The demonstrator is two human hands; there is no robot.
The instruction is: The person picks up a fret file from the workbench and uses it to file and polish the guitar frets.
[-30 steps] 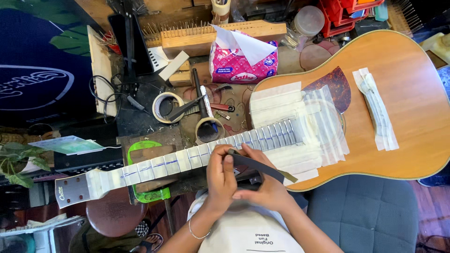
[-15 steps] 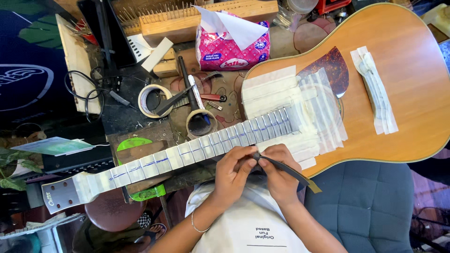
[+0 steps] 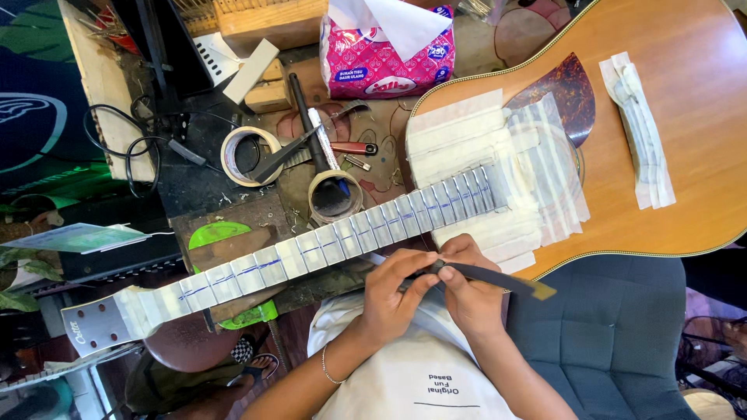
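An acoustic guitar (image 3: 669,117) lies across the bench, its neck (image 3: 311,249) pointing left and wrapped in white masking tape with blue lines along it. My left hand (image 3: 393,292) and my right hand (image 3: 471,292) meet just below the neck's near edge. Both pinch a long dark flat file (image 3: 494,276) with a yellowish tip that sticks out to the right. The file's left end is hidden under my fingers. Taped strips cover the guitar top around the sound hole (image 3: 537,163).
Two rolls of masking tape (image 3: 247,154) and a second roll (image 3: 334,194) lie above the neck among hand tools. A pink tissue pack (image 3: 385,58) and a wooden block (image 3: 268,19) stand behind. A grey chair seat (image 3: 615,334) is at the lower right. Green neck rest (image 3: 226,237) supports the neck.
My view has shifted, so the guitar sits higher and to the right in frame. Both hands with the file have slid slightly right along the neck's near edge.
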